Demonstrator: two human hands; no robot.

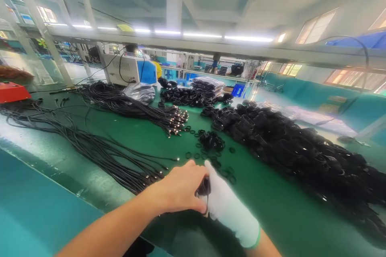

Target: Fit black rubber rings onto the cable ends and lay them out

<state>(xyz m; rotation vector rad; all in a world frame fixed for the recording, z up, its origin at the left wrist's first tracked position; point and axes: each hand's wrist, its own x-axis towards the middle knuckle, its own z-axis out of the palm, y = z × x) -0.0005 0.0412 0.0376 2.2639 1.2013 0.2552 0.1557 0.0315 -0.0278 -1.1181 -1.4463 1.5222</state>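
My bare left hand (182, 186) is closed round a small coiled black cable (204, 186) above the green tabletop. My right hand (229, 204), in a white glove, presses against the same coil from the other side. Part of the coil is hidden by my fingers. Just beyond my hands lies a heap of small black rings (212, 140), with several loose ones scattered about it. To the left, long black cables (99, 150) stretch across the table, their metal plugs towards my left hand.
A thick bundle of black cables (129, 106) with shiny plug ends lies further back. Coiled black cables (265, 132) are heaped along the right side. A white and blue machine (129, 69) stands at the back, and a red box (13, 92) at far left.
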